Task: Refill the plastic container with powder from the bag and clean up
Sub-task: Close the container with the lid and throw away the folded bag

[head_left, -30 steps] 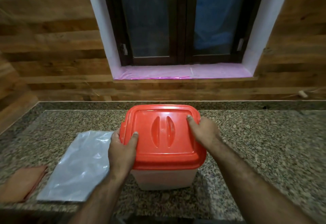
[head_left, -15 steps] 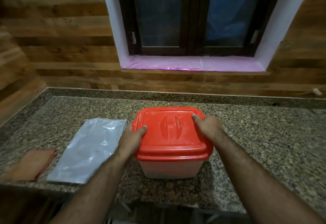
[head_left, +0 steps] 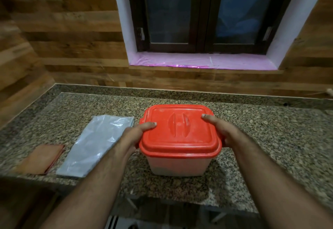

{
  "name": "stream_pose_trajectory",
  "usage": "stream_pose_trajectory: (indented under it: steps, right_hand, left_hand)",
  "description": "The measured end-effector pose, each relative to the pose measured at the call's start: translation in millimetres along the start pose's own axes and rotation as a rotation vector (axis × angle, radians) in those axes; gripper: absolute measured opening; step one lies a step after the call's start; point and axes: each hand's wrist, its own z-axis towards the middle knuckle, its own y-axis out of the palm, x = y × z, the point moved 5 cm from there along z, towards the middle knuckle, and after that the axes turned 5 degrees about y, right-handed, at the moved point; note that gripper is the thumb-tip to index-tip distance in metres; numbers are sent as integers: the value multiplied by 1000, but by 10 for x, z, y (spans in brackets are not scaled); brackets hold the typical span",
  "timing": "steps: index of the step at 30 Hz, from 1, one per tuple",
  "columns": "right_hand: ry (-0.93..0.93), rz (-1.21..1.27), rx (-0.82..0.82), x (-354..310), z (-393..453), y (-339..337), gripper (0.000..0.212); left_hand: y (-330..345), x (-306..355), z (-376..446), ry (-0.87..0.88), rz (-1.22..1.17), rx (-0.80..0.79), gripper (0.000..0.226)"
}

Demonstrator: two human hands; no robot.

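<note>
Red lid, speckled stone, brown wood

The square plastic lid (head_left: pixel 180 129) is bright orange-red, faintly dusted pale, over a translucent milky-white plastic container (head_left: pixel 177 166). The flat plastic bag (head_left: pixel 95 144) is pale grey-blue with glossy white highlights; the folded cloth (head_left: pixel 40 158) beside it is dull reddish-brown. The granite counter (head_left: pixel 261 138) is mottled in black, tan and grey flecks. The wood-plank wall (head_left: pixel 72 39) shows brown horizontal bands. The window sill (head_left: pixel 201 61) is glossy pink-purple under a dark brown window frame (head_left: pixel 203 12).
</note>
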Motion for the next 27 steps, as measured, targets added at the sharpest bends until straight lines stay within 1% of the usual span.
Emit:
stream_pose_trajectory:
  steps: [1, 2, 3, 4, 5, 6, 8, 9, 11, 12, 13, 15, 16, 18, 20, 23, 27]
  right_hand:
    - [-45, -29, 114, -38, -17, -45, 78]
    - [-103, -86, 271, -87, -61, -90, 73]
    - [-164, -203, 425, -156, -137, -95, 67]
    - [-218, -379, 564, -230, -214, -50, 62]
    - [-260, -578, 669, -289, -278, 42, 59]
    - [-284, -756, 743, -325, -342, 155, 56]
    - [-284, -966, 832, -334, -410, 319, 52]
    - [-275, -1011, 849, -311, -434, 354, 50]
    - [-300, -1005, 864, -238, -435, 371, 50]
    - [-323, -975, 859, -187, -427, 387, 53]
    - [-350, -961, 841, -124, -408, 423, 61]
    - [-401, -996, 786, 22, -394, 540, 83]
    - [-436, -1028, 777, 80, -406, 592, 88]
    - [-491, -1072, 774, 157, -450, 640, 89]
    - [-541, -1070, 787, 205, -496, 643, 90]
    - [-582, -1029, 803, 241, -495, 617, 96]
    - [-580, -1032, 820, 226, -405, 622, 99]
  left_hand:
    - [-74, 29, 29, 80, 94, 104, 70]
    - [-118, 76, 41, 160, 237, 185, 75]
    - [-121, 120, 24, 218, 400, 234, 78]
    - [-86, 163, -17, 249, 562, 270, 79]
    - [-37, 204, -61, 272, 709, 306, 79]
    - [11, 235, -91, 289, 843, 343, 78]
    - [121, 307, -164, 322, 1042, 371, 71]
    - [156, 338, -187, 331, 1107, 362, 69]
    - [180, 383, -209, 336, 1213, 334, 69]
    - [181, 380, -209, 344, 1256, 317, 72]
    - [187, 348, -207, 349, 1280, 288, 79]
    - [245, 216, -262, 369, 1242, 205, 99]
    - [290, 126, -300, 396, 1198, 187, 108]
    - [352, -18, -393, 508, 1115, 238, 116]
    - [353, -114, -467, 604, 1039, 298, 113]
    - [308, -190, -476, 661, 934, 332, 109]
    - [295, -161, -375, 706, 940, 327, 107]
